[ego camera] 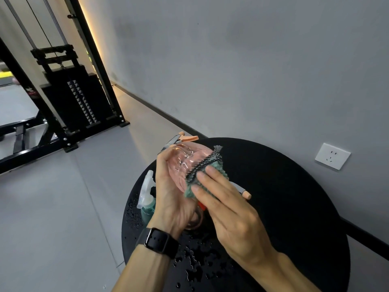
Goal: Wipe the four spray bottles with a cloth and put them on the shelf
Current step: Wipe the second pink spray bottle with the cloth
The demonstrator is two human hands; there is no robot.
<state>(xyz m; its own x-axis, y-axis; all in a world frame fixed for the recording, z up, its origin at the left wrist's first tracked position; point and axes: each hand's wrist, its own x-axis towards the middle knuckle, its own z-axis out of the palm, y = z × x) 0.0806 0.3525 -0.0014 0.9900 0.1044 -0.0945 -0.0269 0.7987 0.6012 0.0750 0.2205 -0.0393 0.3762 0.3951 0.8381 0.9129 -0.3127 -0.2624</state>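
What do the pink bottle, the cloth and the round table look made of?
Pink bottle: clear tinted plastic, glossy; glints and see-through walls. Cloth: soft teal pile, likely microfibre, with dark woven edge. Round table: black, smooth, probably painted metal; water beads on it.

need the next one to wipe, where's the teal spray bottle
In the head view, the teal spray bottle stands at the left edge of the round black table, just left of the left hand.

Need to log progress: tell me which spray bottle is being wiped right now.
The pink bottle, held up in the left hand while the right hand presses the cloth against it. The teal bottle stands untouched on the table.
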